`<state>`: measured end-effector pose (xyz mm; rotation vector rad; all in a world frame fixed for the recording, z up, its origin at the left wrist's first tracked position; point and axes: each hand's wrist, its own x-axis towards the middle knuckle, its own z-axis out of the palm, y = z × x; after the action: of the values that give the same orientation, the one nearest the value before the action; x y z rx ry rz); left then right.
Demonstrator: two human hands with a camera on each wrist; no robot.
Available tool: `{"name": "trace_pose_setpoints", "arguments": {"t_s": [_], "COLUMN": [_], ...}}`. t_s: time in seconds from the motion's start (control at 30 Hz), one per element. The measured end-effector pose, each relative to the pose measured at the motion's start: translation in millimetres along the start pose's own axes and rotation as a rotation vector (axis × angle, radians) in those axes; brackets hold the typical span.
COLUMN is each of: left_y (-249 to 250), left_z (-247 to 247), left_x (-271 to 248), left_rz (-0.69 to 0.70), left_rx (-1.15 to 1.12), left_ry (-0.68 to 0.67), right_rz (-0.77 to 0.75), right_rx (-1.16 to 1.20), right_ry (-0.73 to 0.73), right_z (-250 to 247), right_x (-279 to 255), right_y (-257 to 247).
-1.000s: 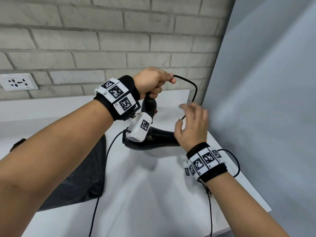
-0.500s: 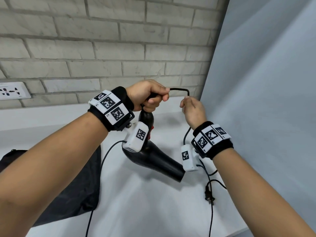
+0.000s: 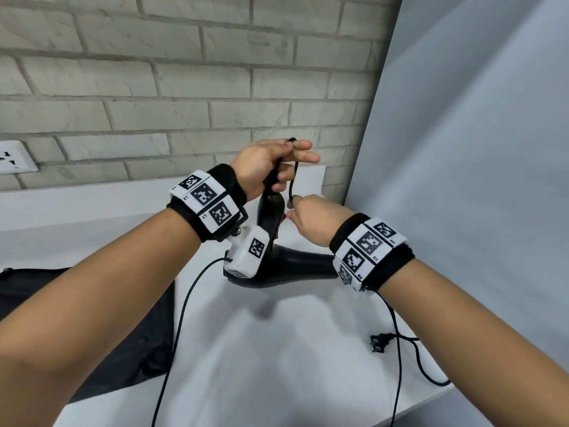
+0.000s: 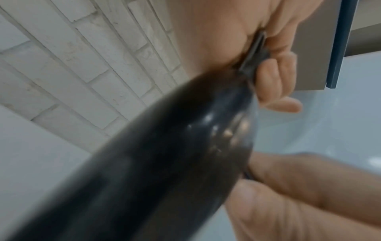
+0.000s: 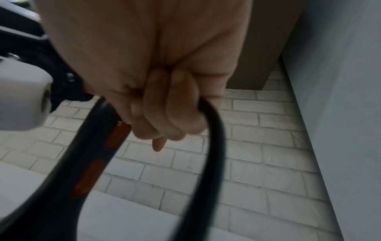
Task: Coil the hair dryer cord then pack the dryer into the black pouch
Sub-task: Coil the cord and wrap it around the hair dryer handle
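A black hair dryer (image 3: 295, 266) hangs above the white counter, handle up and barrel pointing right. My left hand (image 3: 271, 167) holds the top of the handle (image 4: 185, 154) where the cord leaves it, with two fingers stretched out. The black cord (image 3: 292, 183) loops over that hand and drops to my right hand (image 3: 311, 217), which pinches it beside the handle (image 5: 97, 159); the cord (image 5: 208, 163) runs through those curled fingers. The plug (image 3: 380, 342) lies on the counter at the right. The black pouch (image 3: 101, 328) lies flat at the left, partly hidden by my left forearm.
A grey brick wall stands behind the counter (image 3: 261, 365), with a white socket plate (image 3: 14, 157) at far left. A pale blue panel (image 3: 477, 180) closes the right side. Thin black wristband cables (image 3: 181, 318) trail over the counter toward its front edge.
My right hand has dropped from beside the left hand's fingers to lower by the handle, drawing the cord into a hanging loop. The dryer barrel has swung up from tilted to nearly level.
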<state>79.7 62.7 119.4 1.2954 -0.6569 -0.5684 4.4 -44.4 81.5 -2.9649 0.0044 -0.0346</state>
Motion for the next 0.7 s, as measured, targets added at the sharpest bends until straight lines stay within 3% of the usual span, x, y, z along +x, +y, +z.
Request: {"name": "trace_pose_setpoints", "arguments": {"t_s": [0.17, 0.37, 0.53, 0.6, 0.7], "left_y": [-3.9, -3.1, 1.3, -0.9, -5.7], "left_z": [0.4, -5.0, -13.0, -13.5, -18.2], "left_x": [0.3, 2.4, 3.7, 3.0, 3.7], "left_rz": [0.117, 0.173, 0.187, 0.195, 0.225], "left_rx": [-0.056, -0.089, -0.085, -0.026, 0.058], "left_ry": [0.096, 0.169, 0.215, 0.223, 0.252], "right_rz": [-0.045, -0.092, 0.095, 0.095, -0.059], "right_rx": [0.054, 0.540, 0.946, 0.861, 0.499], "right_ry": [0.076, 0.207, 0.121, 0.177, 0.243], "right_z": [4.9, 37.5, 61.8, 57.1, 44.4], "right_x": [-15.0, -32.3, -39.3, -39.1, -37.3], "right_y": [-4.9, 12.1, 16.7, 14.9, 14.4]}}
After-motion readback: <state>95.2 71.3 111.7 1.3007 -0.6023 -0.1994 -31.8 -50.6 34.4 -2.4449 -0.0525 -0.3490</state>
